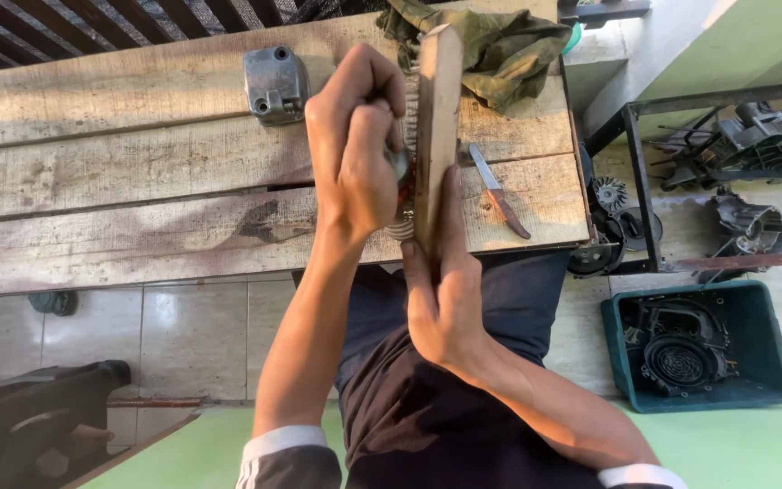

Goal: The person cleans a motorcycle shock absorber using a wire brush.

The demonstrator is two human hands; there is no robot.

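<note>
Hands (pixel 355 136) on wooden brush (pixel 436 136) (olive rag (pixel 500 45) beyond)

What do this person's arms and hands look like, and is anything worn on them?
Both hands are bare: no gloves, rings or watch show on the left hand or the right hand. The forearms are uncovered too. Dark sleeves are pushed up near the elbows, each ending in a white cuff, the left one with white stripes along it. The top is dark as well.
</note>
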